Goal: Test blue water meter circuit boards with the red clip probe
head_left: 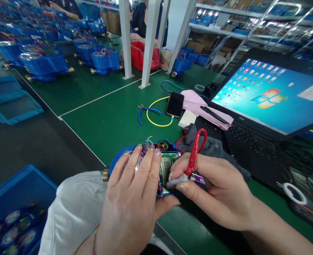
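Observation:
A blue meter (pixel 119 160) with a brass fitting, loose thin wires and a green circuit board lies at the bench's near edge. Its LCD display (pixel 166 170) shows digits. My left hand (pixel 135 191) lies flat over the meter's left part, fingers stretched out. Between thumb and fingers, my right hand (pixel 215 187) pinches a small grey cloth (pixel 177 181) at the display's right edge. A red wrapped loop (pixel 196 152) rises from that same grip. Part of a purple battery (pixel 199 178) shows beneath my right hand.
Beyond the meter are blue-handled cutters (pixel 146 110), a phone (pixel 175 105) with a yellow cable and pink cloths (pixel 196 102). A laptop (pixel 268 95) stands at right. Blue bins (pixel 31 180) are at left; more meters (pixel 47 63) and people (pixel 66 7) appear at the back.

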Demonstrator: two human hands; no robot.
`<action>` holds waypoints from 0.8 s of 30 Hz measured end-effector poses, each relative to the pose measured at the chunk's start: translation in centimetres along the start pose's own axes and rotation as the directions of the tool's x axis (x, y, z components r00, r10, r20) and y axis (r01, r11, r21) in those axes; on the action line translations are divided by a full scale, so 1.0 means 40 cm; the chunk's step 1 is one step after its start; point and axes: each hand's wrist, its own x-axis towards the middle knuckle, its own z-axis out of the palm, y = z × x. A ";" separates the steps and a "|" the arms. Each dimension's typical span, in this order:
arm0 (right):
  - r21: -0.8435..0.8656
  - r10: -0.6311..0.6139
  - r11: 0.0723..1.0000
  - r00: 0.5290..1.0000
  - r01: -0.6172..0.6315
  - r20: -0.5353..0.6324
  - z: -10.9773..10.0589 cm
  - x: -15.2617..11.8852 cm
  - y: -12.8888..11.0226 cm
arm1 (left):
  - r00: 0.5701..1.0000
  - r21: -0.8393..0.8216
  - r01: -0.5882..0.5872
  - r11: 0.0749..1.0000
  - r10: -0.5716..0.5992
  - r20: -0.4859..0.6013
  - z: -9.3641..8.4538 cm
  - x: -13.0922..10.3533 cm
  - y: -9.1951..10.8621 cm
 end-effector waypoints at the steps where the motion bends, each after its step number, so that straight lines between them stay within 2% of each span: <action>1: -0.009 -0.011 1.000 1.000 0.012 0.008 0.000 0.000 0.000 | 1.000 0.001 0.002 1.000 -0.002 -0.001 0.000 0.001 0.000; 8: 0.017 -0.026 1.000 0.999 0.025 0.033 0.000 0.001 0.000 | 1.000 0.003 -0.011 1.000 0.011 0.005 -0.003 0.004 -0.003; 16: -0.017 -0.052 0.999 0.999 0.052 0.001 0.004 0.004 0.001 | 1.000 0.002 0.003 1.000 -0.003 -0.007 -0.001 0.007 -0.005; 24: -0.039 -0.078 0.996 0.997 0.077 -0.026 0.010 0.001 0.003 | 0.999 0.012 -0.034 0.999 0.034 0.010 -0.002 0.011 -0.011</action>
